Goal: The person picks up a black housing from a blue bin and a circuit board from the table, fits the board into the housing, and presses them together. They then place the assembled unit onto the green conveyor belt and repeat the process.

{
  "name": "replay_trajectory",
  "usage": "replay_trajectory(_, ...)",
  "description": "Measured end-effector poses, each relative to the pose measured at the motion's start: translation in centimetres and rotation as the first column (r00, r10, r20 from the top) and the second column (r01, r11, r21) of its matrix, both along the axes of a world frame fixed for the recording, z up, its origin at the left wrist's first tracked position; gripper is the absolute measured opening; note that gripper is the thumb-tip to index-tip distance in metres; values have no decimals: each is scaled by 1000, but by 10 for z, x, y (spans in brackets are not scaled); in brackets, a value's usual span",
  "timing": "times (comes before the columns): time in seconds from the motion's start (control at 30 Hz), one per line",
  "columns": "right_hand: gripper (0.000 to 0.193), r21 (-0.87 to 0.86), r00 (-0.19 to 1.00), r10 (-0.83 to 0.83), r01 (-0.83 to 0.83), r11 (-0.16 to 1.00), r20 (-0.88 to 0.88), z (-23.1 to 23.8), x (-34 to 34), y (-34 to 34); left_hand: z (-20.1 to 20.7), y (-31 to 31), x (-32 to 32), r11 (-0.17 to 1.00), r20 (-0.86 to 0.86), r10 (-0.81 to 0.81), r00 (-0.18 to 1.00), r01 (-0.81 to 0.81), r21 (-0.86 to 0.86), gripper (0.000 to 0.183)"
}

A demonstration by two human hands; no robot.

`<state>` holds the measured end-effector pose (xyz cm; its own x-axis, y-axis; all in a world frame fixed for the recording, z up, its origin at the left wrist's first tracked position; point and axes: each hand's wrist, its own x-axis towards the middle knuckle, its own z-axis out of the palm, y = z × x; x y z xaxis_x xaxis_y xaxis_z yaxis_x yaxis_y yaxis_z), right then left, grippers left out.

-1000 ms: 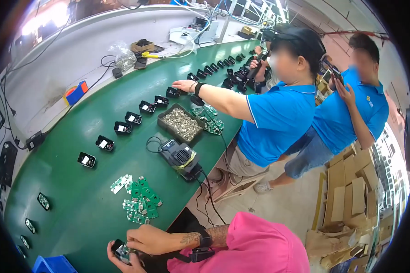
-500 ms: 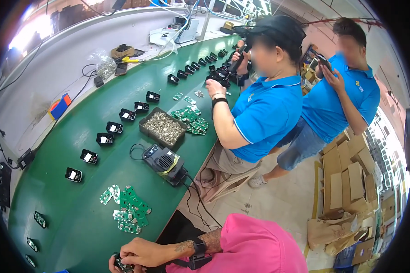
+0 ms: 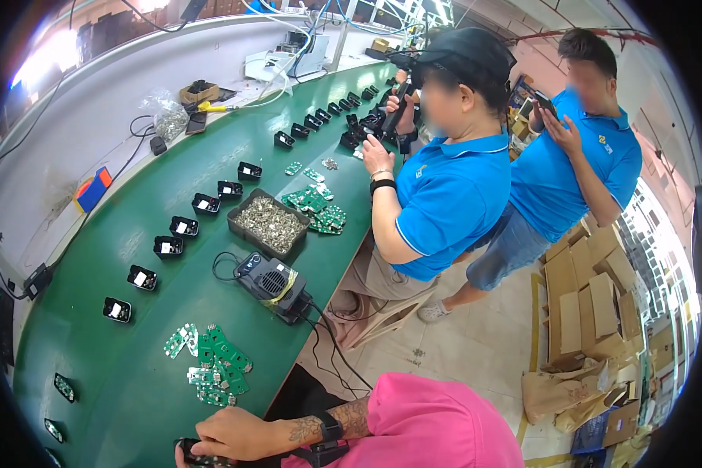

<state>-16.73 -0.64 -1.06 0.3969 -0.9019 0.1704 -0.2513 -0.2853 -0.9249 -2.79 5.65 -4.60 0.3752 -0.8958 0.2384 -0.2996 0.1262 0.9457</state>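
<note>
At the lower edge my right hand, below a tattooed forearm with a black wrist strap, is bent down with its fingers on a small black plastic casing. Green circuit board shows in or on the casing, whose lower part is cut off by the picture edge. Of my left hand only a bit of finger shows, pressed against the casing's far side. Beyond my hands lies a loose pile of green circuit boards. Several board-bearing black pieces lie at the table's left.
Open black casings stand in a row along the green table. A tray of small metal parts and a black powered device stand near its edge. One co-worker holds a black tool; another holds a phone.
The view has shifted slightly, moving the scene a little left. My hands stay on the casing, a little lower in the picture. The nearer co-worker's lower hand has drawn back toward their body.
</note>
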Motion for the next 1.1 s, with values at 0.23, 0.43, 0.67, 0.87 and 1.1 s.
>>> replay_trajectory(0.23,25,-117,979,196,-201,972,-58,-4,-1,8,-7,8,4,990,-59,143,988,-144,-13,64)
replay_trajectory(0.43,9,-121,994,111,-107,987,23,12,-18,7,7,4,-8,988,-335,-94,938,130,87,49)
replay_trajectory(0.67,8,237,940,324,-340,910,104,22,-15,14,11,25,3,994,-449,-38,893,80,76,54)
replay_trajectory(0.87,15,105,948,319,-318,942,3,25,-10,15,12,20,-1,1000,-87,-4,996,3,-14,52)
replay_trajectory(1.1,16,-119,976,214,-218,969,-47,17,-1,17,11,26,-14,996,-116,93,989,-92,18,52)
